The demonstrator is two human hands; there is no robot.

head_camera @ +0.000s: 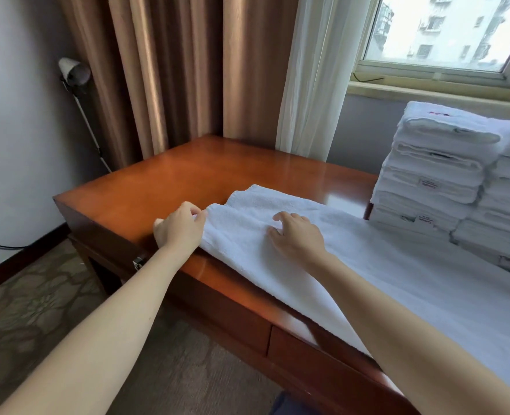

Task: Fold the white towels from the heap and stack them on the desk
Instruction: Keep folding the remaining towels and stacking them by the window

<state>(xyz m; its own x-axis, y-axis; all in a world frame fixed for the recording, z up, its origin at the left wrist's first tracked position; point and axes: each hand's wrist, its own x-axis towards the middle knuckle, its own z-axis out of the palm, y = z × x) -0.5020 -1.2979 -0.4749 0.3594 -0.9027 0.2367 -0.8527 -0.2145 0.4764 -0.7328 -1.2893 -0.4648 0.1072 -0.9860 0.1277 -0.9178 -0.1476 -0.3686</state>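
**Two hands on a white towel**

A white towel (352,265) lies flat on the brown table (173,178). It runs from the middle of the frame down to the lower right. Its near edge hangs a little over the front of the table.

The left hand (182,227) is at the left end of the towel. Its fingers (199,217) are bent and pinch the corner there. The right hand (297,238) rests on top of the towel, just right of the left hand. Its fingers (281,217) are loose and spread out, and they hold nothing.

At the right of the frame a tall stack (436,181) of folded white towels stands on the table, close to the far side of the flat towel. The part of the table to the left of the hands is bare wood.

Behind the table hang a brown curtain (158,70) and a white curtain (313,85). A window (445,28) is at the upper right. A lamp (74,71) stands at the upper left, by the wall.
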